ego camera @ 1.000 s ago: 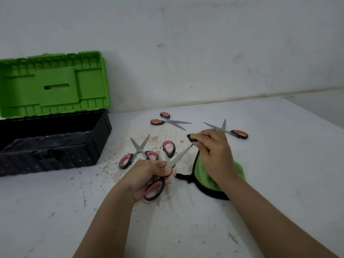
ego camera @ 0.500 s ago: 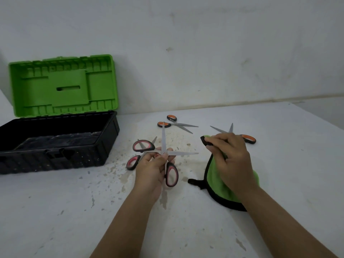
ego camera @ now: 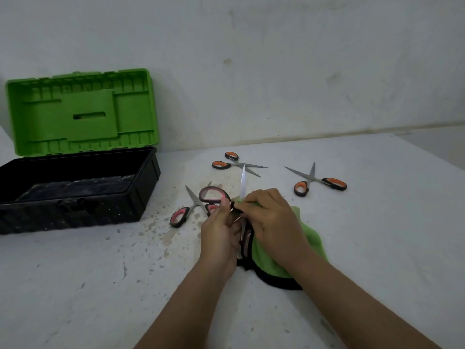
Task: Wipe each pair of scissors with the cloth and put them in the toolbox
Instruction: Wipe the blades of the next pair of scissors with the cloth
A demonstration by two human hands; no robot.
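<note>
While the left hand [ego camera: 221, 230] grips the pink-handled scissors [ego camera: 227, 205] at the pivot, one blade points straight away from the grip; the right hand [ego camera: 274, 222] pinches the cloth [ego camera: 312, 238] round its base, so wiping runs outward toward the tip.

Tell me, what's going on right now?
Left hand holds pink scissors; right hand pinches cloth on blade. Toolbox open. Three pairs wait. Nothing blocking.

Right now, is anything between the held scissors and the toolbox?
Nothing visible blocks it. The left hand holds the pink scissors while the right hand wipes with the cloth. The toolbox sits to the left, lid open; another pink pair lies low on the table between.
</note>
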